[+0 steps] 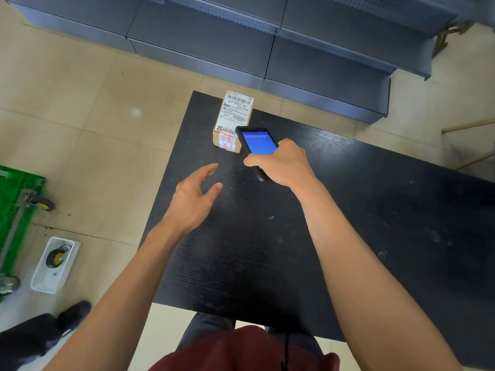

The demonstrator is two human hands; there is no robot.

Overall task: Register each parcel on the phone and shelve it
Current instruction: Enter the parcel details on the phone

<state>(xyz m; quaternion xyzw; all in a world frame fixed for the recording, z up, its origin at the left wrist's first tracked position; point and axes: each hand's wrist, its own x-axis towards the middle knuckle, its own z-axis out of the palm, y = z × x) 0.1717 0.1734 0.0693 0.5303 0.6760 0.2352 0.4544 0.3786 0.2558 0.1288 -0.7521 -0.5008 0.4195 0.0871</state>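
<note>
1. While the right hand (281, 163) grips the phone (257, 140) tight, its top points at the parcel (233, 120) to read the label.
2. That parcel sits at the table's (348, 210) far left corner.
3. With fingers spread and holding nothing, the left hand (194, 199) waits near, likely to grab it.

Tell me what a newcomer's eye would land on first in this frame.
Probably the black handheld phone with a glowing blue screen, gripped in the right hand over the black wood-grain table. Just beyond it sits a small brown cardboard parcel with a white barcode label, while the empty left hand hovers open nearby.
</note>
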